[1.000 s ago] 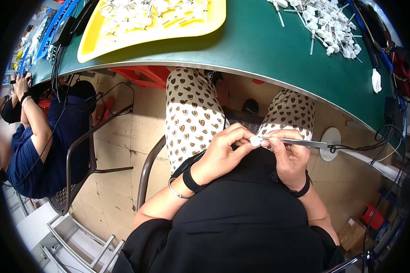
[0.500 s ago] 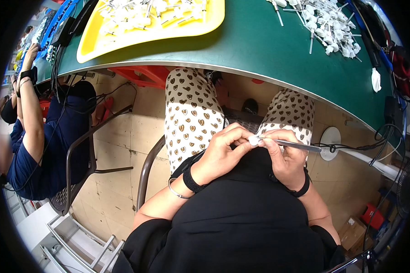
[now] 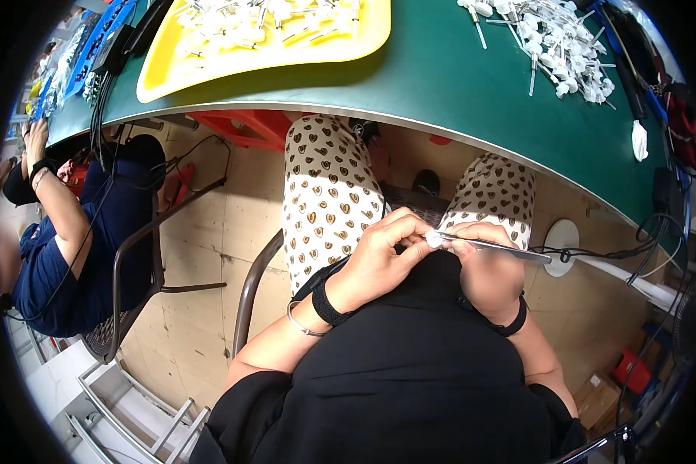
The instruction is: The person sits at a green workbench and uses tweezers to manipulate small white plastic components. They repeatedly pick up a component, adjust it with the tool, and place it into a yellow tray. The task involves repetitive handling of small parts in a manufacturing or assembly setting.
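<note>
Left fingers pinch white piece; right fingers grip metal tool, tip left, long axis dipping rightward.

The person's top is plain black with short sleeves. The trousers are pale with dark hearts. The left hand bears a black wristband and silver bangle; the right hand, partly blurred, bears another black band.
</note>
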Demonstrator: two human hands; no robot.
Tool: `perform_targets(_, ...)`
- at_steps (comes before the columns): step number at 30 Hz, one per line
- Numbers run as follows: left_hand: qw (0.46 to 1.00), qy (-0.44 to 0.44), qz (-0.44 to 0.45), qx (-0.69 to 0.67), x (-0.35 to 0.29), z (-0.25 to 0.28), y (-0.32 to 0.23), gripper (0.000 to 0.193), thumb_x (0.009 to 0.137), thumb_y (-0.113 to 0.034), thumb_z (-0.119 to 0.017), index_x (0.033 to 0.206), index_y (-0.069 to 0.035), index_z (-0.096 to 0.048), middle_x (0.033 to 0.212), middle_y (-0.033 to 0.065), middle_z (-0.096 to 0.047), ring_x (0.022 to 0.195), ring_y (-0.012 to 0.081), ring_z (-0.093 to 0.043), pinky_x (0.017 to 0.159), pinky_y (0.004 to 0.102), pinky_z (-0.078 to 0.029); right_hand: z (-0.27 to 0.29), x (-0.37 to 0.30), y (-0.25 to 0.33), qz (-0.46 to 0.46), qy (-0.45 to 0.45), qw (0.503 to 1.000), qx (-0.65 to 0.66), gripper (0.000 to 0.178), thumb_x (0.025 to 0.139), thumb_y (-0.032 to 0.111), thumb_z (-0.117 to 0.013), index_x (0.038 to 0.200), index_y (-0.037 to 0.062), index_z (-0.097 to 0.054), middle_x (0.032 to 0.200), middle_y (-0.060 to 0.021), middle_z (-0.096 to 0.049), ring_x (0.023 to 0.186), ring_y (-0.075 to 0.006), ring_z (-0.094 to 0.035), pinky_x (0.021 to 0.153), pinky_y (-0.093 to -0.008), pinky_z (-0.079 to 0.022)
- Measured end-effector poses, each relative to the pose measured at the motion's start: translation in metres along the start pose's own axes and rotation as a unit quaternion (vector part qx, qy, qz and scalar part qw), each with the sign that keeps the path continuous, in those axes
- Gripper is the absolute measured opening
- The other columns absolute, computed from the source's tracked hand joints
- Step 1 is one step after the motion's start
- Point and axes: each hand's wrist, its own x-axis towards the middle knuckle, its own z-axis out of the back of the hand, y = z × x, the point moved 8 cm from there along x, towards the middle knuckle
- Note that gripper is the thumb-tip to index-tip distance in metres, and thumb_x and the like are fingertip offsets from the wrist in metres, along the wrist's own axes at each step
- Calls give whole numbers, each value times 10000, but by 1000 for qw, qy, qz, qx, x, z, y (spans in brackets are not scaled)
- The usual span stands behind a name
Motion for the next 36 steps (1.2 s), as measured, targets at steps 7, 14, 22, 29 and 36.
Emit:
perform_targets(7,1000,2,4,4,1,1,0,126,929,50,-740,1043,1,-725,947,78,-660,784,164,-685,699,292,-557,-2,3,2,12,11,1000,-6,121,981,20,-753,1077,-34,-702,954,-137,-767,819,-219,-756,741,-312,-601)
perform_targets(14,1000,5,15,8,0,0,5,103,944,16,-764,1044,5,-738,984,70,-691,800,130,-669,707,271,-551,-2,4,1,-2,13,1000,-11,108,981,23,-753,1053,-39,-701,953,-138,-769,824,-227,-758,747,-319,-603)
perform_targets(22,1000,17,17,5,-1,-2,4,113,947,-2,-780,1056,2,-753,995,66,-706,804,124,-644,708,267,-535,-2,2,1,26,18,999,-10,104,978,27,-749,1042,-41,-704,957,-144,-771,832,-253,-761,758,-343,-605)
perform_targets(29,1000,22,11,8,-1,-2,2,138,942,33,-753,1076,3,-742,975,71,-680,800,141,-656,715,278,-542,-3,1,-2,8,24,1000,4,101,993,27,-737,1050,-44,-694,946,-146,-767,819,-232,-756,746,-326,-602)
perform_targets(36,1000,25,4,-5,-2,-4,3,148,941,58,-732,1080,9,-727,979,77,-669,809,152,-672,722,283,-549,-2,1,-1,-3,19,1000,6,91,1001,7,-724,1066,-44,-687,958,-135,-763,817,-186,-744,744,-299,-596)
